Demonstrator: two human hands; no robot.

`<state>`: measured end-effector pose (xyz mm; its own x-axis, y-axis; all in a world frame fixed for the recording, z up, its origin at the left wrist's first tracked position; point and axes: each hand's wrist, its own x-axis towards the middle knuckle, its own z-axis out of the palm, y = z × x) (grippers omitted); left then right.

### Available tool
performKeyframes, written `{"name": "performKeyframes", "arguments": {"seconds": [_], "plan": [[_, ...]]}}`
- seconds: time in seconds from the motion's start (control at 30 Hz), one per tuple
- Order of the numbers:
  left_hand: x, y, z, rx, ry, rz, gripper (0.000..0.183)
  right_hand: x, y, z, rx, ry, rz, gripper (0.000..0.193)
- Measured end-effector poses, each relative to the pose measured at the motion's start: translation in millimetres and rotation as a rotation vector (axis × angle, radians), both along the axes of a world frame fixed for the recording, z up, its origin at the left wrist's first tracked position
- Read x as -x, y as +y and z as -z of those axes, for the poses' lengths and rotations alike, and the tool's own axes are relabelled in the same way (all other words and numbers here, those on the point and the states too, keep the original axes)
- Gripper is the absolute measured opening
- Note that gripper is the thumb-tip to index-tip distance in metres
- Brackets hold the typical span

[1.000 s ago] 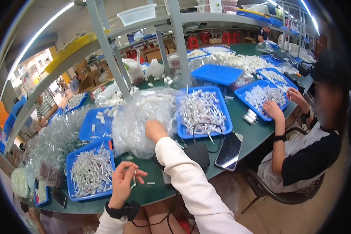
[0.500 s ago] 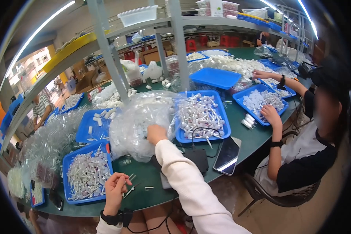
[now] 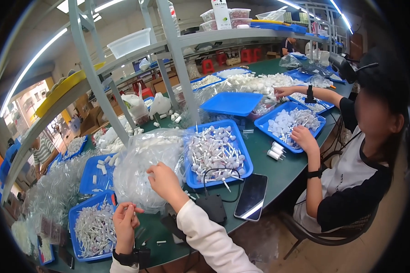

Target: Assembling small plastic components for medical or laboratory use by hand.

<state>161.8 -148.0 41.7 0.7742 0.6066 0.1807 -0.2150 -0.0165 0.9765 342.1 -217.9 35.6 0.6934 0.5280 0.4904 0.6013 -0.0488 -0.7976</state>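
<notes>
My right hand is above a large clear plastic bag holding pale pieces. Its thumb and index finger are drawn together at the tips, and anything between them is too small to make out. Lower left, my left hand is raised beside a blue tray of small white-stemmed parts with pale round heads. The fingers of that hand are pinched, and I cannot make out what they hold. Right of the bag stands another blue tray, heaped with similar parts.
A smartphone and a black box with a cable lie near the table's front edge. Metal shelf posts rise beyond the bag. At right, a seated co-worker handles parts over a blue tray. Clear plastic sleeves pile up at left.
The view has shifted, so the table appears lower and further left. My right hand's fingers have come up off the bag into plain sight. My left hand has risen slightly.
</notes>
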Motion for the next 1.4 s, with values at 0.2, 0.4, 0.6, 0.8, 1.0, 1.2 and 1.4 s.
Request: {"name": "performKeyframes", "arguments": {"seconds": [0.2, 0.4, 0.6, 0.8, 1.0, 1.2, 1.4], "plan": [[-23, -10, 5, -0.064, -0.013, -0.032, 0.009, -2, -2, 11, 0.103, 0.038, 0.118, 0.016], [-48, -7, -2, 0.168, -0.116, 0.1, 0.012, -10, 3, 5, -0.267, 0.0, 0.118, 0.014], [-77, -38, -55, 0.435, -0.202, 0.275, 0.016, 2, -70, -47, -0.548, 0.44, -0.223, 0.019], [-71, -51, -66, 0.517, -0.143, 0.48, 0.019, 16, -106, -53, -0.77, 0.645, -0.51, 0.027], [-69, -64, -67, 0.317, -0.086, 0.588, 0.017, 25, -120, -45, -0.785, 0.617, -0.511, 0.028], [-68, -78, -75, 0.02, 0.045, 0.487, 0.013, 28, -135, -37, -0.825, 0.592, -0.497, 0.027], [-73, -79, -66, -0.398, -0.029, 0.318, 0.01, 30, -144, -34, -0.732, 0.495, -0.43, 0.025]]}}
